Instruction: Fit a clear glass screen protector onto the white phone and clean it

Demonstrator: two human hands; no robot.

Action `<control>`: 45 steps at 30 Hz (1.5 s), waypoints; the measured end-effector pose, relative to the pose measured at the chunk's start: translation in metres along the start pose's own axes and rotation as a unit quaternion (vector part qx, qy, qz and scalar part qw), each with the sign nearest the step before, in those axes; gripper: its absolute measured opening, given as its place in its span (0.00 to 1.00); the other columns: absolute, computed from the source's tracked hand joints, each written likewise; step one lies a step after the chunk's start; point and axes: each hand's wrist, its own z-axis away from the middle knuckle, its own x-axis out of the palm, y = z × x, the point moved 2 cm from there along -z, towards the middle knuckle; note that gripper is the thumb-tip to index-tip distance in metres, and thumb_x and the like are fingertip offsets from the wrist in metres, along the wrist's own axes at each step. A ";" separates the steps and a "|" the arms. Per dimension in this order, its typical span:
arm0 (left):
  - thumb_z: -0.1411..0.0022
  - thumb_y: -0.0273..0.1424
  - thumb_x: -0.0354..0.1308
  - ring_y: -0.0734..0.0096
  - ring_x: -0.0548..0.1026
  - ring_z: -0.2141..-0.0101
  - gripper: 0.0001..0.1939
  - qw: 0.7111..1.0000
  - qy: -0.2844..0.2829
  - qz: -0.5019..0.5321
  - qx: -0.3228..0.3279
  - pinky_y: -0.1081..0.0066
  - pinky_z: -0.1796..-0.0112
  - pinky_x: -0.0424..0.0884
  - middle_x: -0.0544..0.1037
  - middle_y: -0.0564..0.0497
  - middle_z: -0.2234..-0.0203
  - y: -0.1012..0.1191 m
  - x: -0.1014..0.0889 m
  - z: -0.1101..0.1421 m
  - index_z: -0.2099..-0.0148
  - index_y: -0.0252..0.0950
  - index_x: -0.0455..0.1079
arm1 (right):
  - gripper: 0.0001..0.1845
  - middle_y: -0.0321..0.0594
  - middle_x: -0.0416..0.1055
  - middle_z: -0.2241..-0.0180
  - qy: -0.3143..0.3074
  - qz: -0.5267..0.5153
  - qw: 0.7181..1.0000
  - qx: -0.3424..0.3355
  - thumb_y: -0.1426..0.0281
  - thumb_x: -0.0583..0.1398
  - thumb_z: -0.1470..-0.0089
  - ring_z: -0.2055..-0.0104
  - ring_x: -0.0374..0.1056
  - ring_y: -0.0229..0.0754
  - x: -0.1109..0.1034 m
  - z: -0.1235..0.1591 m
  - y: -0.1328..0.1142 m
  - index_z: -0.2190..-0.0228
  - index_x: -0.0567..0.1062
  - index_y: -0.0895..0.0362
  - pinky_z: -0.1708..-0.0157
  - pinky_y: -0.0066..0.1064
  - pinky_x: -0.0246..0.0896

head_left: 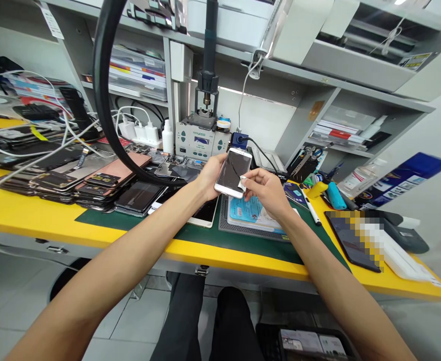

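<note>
A white-framed smartphone (230,172) with a dark screen is tilted toward me above the bench. My left hand (210,176) grips it along its left edge. Between the thumb and fingers of my right hand (266,189) is a small white piece (242,183), at the lower right of the screen; whether it is cloth, paper or film is unclear. Beneath the phone, a blue and white packet (245,209) lies on a grey perforated tray (226,224). Left of that, a larger white-edged device (204,214) rests partly behind my left forearm.
Stacks of phones and phone parts (55,173) crowd the left side. A soldering or hot-air station (198,138) stands at the back, and a black ring (99,80) arches across the upper left. A green mat (190,234) covers the front of the yellow bench (28,210). A white pen (310,205) lies right.
</note>
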 end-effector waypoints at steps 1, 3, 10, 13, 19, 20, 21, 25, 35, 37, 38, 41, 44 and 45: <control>0.35 0.35 0.49 0.65 0.74 0.80 0.15 1.000 0.002 -0.001 0.000 0.69 0.77 0.68 0.75 0.47 0.80 0.000 0.000 0.000 0.71 0.35 0.69 | 0.12 0.35 0.73 0.77 0.000 0.000 1.000 0.001 0.63 0.68 0.53 0.79 0.69 0.39 0.000 0.000 0.000 0.70 0.74 0.57 0.79 0.31 0.67; 0.35 0.35 0.48 0.65 0.74 0.80 0.15 1.000 0.005 -0.003 0.000 0.69 0.77 0.68 0.75 0.47 0.80 0.000 0.000 0.000 0.70 0.35 0.70 | 0.12 0.35 0.73 0.77 0.001 0.001 1.000 0.003 0.64 0.68 0.53 0.79 0.69 0.39 -0.001 0.000 0.000 0.70 0.74 0.57 0.79 0.32 0.67; 0.34 0.35 0.48 0.64 0.76 0.79 0.16 1.000 0.003 -0.003 0.001 0.68 0.77 0.69 0.78 0.44 0.77 0.000 0.000 0.001 0.70 0.34 0.70 | 0.11 0.34 0.73 0.77 -0.005 0.001 1.000 -0.004 0.64 0.68 0.51 0.80 0.69 0.39 0.000 0.001 -0.002 0.70 0.74 0.57 0.79 0.31 0.67; 0.34 0.35 0.48 0.63 0.77 0.78 0.16 1.000 0.003 0.001 0.002 0.68 0.76 0.70 0.79 0.44 0.76 0.000 0.001 0.001 0.70 0.34 0.71 | 0.11 0.34 0.73 0.77 -0.004 0.002 1.000 -0.002 0.64 0.68 0.52 0.80 0.69 0.39 0.001 0.001 -0.002 0.70 0.74 0.57 0.79 0.31 0.67; 0.34 0.34 0.47 0.64 0.76 0.79 0.16 1.000 0.003 0.010 -0.002 0.68 0.76 0.70 0.78 0.45 0.78 0.001 0.003 0.003 0.69 0.34 0.72 | 0.11 0.34 0.72 0.78 -0.007 0.021 1.000 -0.021 0.63 0.67 0.50 0.80 0.69 0.39 -0.001 0.000 0.002 0.68 0.74 0.56 0.78 0.32 0.67; 0.34 0.34 0.47 0.65 0.75 0.80 0.17 1.000 0.005 0.009 0.001 0.69 0.77 0.70 0.77 0.46 0.79 0.001 0.003 0.002 0.70 0.34 0.71 | 0.10 0.34 0.72 0.78 -0.007 0.031 0.999 -0.026 0.63 0.67 0.49 0.80 0.69 0.39 -0.001 0.000 0.002 0.68 0.74 0.56 0.78 0.32 0.67; 0.33 0.34 0.47 0.66 0.74 0.80 0.17 1.000 0.006 0.006 0.003 0.69 0.77 0.69 0.76 0.46 0.80 0.001 0.003 0.002 0.70 0.34 0.71 | 0.10 0.34 0.72 0.78 -0.007 0.043 0.999 -0.031 0.64 0.66 0.49 0.80 0.69 0.39 -0.001 0.001 0.001 0.68 0.74 0.56 0.78 0.32 0.67; 0.33 0.34 0.46 0.68 0.72 0.82 0.18 1.000 0.007 -0.002 0.004 0.70 0.79 0.67 0.76 0.47 0.81 0.001 0.002 0.002 0.72 0.34 0.69 | 0.08 0.33 0.70 0.80 0.000 0.094 0.994 -0.053 0.66 0.65 0.47 0.79 0.69 0.39 0.002 0.003 -0.004 0.69 0.73 0.56 0.78 0.31 0.65; 0.33 0.33 0.45 0.65 0.74 0.81 0.18 1.000 -0.010 0.011 0.005 0.68 0.77 0.69 0.77 0.46 0.79 0.002 0.004 0.002 0.70 0.33 0.72 | 0.07 0.33 0.70 0.80 -0.004 0.102 0.993 -0.054 0.66 0.64 0.46 0.80 0.70 0.39 0.001 0.003 -0.004 0.68 0.73 0.57 0.79 0.30 0.65; 0.33 0.33 0.45 0.66 0.74 0.81 0.18 1.000 -0.007 0.012 0.007 0.68 0.77 0.69 0.77 0.46 0.79 0.001 0.003 0.002 0.70 0.33 0.72 | 0.08 0.33 0.70 0.79 -0.005 0.098 0.994 -0.054 0.65 0.64 0.46 0.80 0.70 0.39 0.000 0.002 -0.002 0.68 0.73 0.57 0.79 0.30 0.66; 0.33 0.32 0.46 0.66 0.74 0.81 0.17 1.000 -0.004 0.011 0.008 0.68 0.77 0.69 0.77 0.46 0.80 0.001 0.002 0.001 0.70 0.33 0.71 | 0.08 0.33 0.70 0.79 -0.007 0.096 0.994 -0.054 0.65 0.64 0.46 0.80 0.70 0.39 0.000 0.001 -0.002 0.68 0.73 0.57 0.79 0.30 0.66; 0.34 0.33 0.47 0.68 0.72 0.83 0.16 1.000 0.006 0.006 0.007 0.70 0.79 0.66 0.75 0.47 0.81 0.000 0.001 0.001 0.72 0.34 0.70 | 0.10 0.33 0.71 0.78 -0.010 0.085 0.995 -0.050 0.64 0.65 0.46 0.80 0.70 0.39 -0.001 0.000 0.002 0.67 0.74 0.58 0.78 0.31 0.67; 0.34 0.33 0.49 0.68 0.72 0.83 0.16 1.000 0.012 0.004 0.007 0.71 0.79 0.66 0.75 0.48 0.81 -0.001 0.000 0.000 0.71 0.33 0.70 | 0.11 0.33 0.71 0.78 -0.007 0.068 0.997 -0.046 0.64 0.66 0.47 0.80 0.70 0.38 -0.001 -0.002 0.005 0.67 0.74 0.58 0.79 0.30 0.67; 0.34 0.34 0.49 0.68 0.72 0.82 0.16 1.000 0.014 0.005 0.008 0.71 0.79 0.66 0.75 0.47 0.81 -0.001 0.000 0.000 0.71 0.33 0.70 | 0.11 0.33 0.71 0.78 -0.005 0.064 0.997 -0.045 0.64 0.66 0.47 0.80 0.69 0.38 -0.001 -0.002 0.006 0.67 0.74 0.58 0.79 0.30 0.67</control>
